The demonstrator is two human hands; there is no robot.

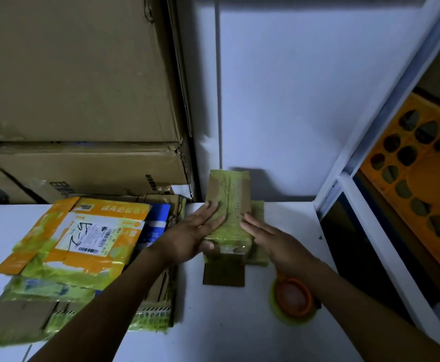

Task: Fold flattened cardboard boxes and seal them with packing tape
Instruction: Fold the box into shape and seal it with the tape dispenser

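A small brown cardboard box (229,194) with yellow-green tape along its top stands on the white table (226,322); one flap lies open toward me. My left hand (195,231) lies flat on the box's left side, fingers straight, thumb at the near edge. My right hand (273,241) presses its straight fingers against the box's right side. A roll of packing tape (293,300) with an orange core lies on the table under my right forearm. A pile of flattened boxes (83,246), orange one on top with a shipping label, lies at the left.
Large brown cartons (77,100) are stacked behind the pile at the back left. A white wall (305,100) rises behind the table. A white shelf frame (357,199) borders the table's right side, holding an orange patterned box (422,173).
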